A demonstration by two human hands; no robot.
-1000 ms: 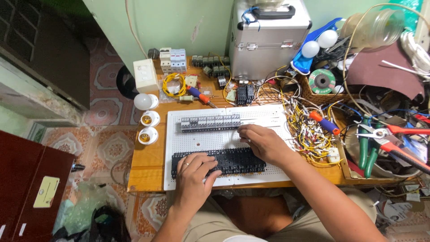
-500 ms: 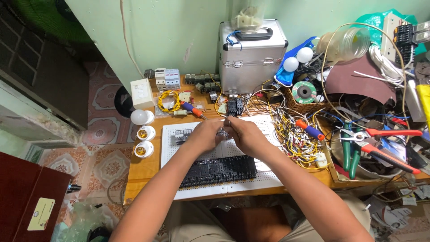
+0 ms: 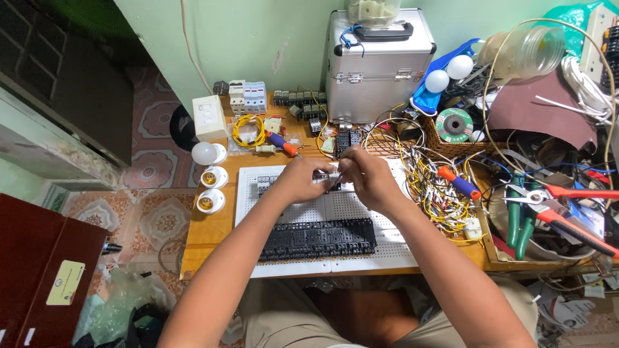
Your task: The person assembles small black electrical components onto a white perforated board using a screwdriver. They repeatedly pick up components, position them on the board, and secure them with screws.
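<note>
Together, the left hand (image 3: 300, 180) and right hand (image 3: 366, 177) met above the white perforated board (image 3: 361, 216), fingertips of both pinching one small grey part (image 3: 324, 176) between them, lifted clear so both could grip it. Nearer the person lay a long black row of terminal blocks (image 3: 318, 238), with bare board between it and the hands. Right of the hands a tangle of yellow wires (image 3: 433, 187) crowded the board's edge; left, three lamp holders (image 3: 211, 177) stood well apart.
</note>
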